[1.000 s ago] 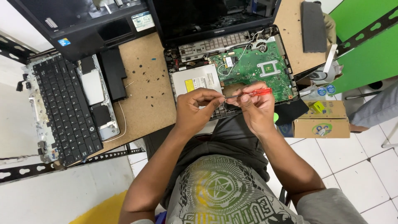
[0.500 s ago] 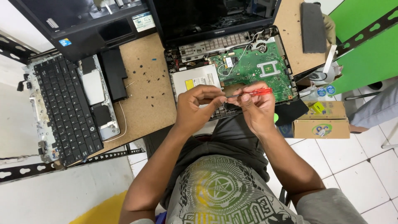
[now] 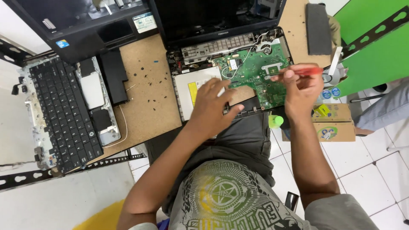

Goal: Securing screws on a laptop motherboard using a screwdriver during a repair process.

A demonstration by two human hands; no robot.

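At the left edge of the counter (image 3: 145,85) lies a detached black keyboard (image 3: 59,110) on its grey frame, with a black battery bar (image 3: 113,76) beside it and small dark screws (image 3: 155,91) scattered over the bare cork surface. Toward the middle sits the opened laptop (image 3: 221,51), its silver disc drive (image 3: 196,87) exposed at the near edge. The left hand (image 3: 213,108) rests flat over the drive and the laptop's front rim, fingers spread, gripping nothing but pressing the case steady. Just right, the green circuit board (image 3: 255,72) lies bare. The right hand (image 3: 300,91) is closed around a red-handled screwdriver (image 3: 304,70), held level over the board's right side.

To do this well, I judge the case should stay pinned, and the tool should meet its screw squarely before turning.

The screwdriver's tip is hidden behind the fingers, so which screw it meets is unclear. The laptop screen is cut off at the top.
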